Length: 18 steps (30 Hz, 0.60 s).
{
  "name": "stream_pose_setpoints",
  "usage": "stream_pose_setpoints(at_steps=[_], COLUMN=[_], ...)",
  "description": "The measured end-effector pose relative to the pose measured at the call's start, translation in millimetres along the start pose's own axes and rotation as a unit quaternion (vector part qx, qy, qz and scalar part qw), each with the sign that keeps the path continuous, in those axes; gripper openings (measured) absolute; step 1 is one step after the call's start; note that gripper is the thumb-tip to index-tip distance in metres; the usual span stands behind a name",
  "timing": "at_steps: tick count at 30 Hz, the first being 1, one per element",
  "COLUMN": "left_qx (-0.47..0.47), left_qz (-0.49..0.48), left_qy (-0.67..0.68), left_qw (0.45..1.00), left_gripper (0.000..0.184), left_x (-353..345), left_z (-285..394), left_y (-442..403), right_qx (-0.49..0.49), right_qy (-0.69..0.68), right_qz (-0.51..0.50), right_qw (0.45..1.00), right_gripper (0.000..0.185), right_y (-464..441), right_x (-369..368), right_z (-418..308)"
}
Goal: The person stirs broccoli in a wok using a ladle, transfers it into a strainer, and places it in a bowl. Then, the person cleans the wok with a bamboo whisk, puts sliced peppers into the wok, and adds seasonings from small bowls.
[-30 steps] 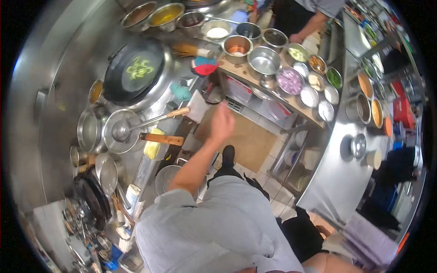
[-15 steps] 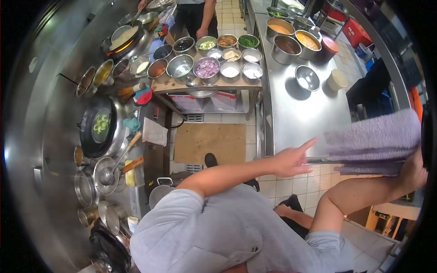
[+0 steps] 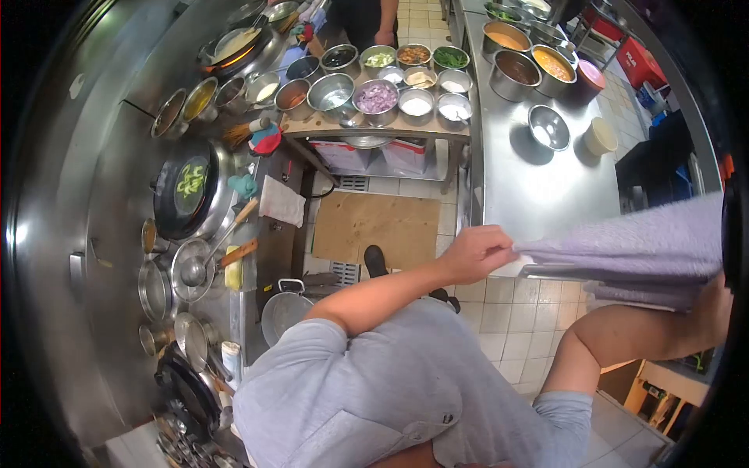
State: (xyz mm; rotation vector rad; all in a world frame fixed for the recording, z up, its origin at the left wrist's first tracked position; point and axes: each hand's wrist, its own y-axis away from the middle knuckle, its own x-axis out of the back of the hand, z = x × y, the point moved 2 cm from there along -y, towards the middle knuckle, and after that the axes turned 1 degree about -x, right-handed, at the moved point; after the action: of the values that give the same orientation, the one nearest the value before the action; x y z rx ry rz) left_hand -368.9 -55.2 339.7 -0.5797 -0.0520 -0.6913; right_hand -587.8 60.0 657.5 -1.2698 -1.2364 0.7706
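A light purple towel (image 3: 640, 230) stretches across the right side of the view, over the near end of the steel counter. My left hand (image 3: 477, 253) pinches its left end, with the fingers closed and bent. At the far right, my right hand (image 3: 711, 304) is at the towel's other end; the towel and the dark edge of the view partly hide its fingers, which seem wrapped round the cloth. Beneath the raised layer hangs a lower fold of purple cloth (image 3: 644, 295).
The steel counter (image 3: 538, 187) carries a metal bowl (image 3: 548, 128), a beige tub (image 3: 601, 137) and several sauce pots. Ahead, a shelf holds bowls of chopped onion (image 3: 376, 99) and other ingredients. On the left stands a wok (image 3: 187, 187) with green pieces. Another person (image 3: 363, 22) stands beyond.
My left hand has gone from spread fingers with the index pointing to a closed pinch on the towel's end. The towel is drawn out further left. The whole view has shifted slightly.
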Motion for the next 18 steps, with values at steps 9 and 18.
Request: stream_pose_setpoints(at_steps=[9, 18], left_qx=[0.424, 0.581], left_qz=[-0.193, -0.164], left_qy=[-0.181, -0.172], left_qw=[0.866, 0.779], left_gripper=[0.065, 0.043], left_x=[135, 233], left_z=[-190, -263], left_y=[220, 382], right_qx=[-0.066, 0.024], right_qy=[0.115, 0.379], right_qz=[0.030, -0.003], right_qw=[0.991, 0.925], right_gripper=[0.037, 0.042], right_y=[-2, 15], right_x=[8, -17], right_z=[69, -30])
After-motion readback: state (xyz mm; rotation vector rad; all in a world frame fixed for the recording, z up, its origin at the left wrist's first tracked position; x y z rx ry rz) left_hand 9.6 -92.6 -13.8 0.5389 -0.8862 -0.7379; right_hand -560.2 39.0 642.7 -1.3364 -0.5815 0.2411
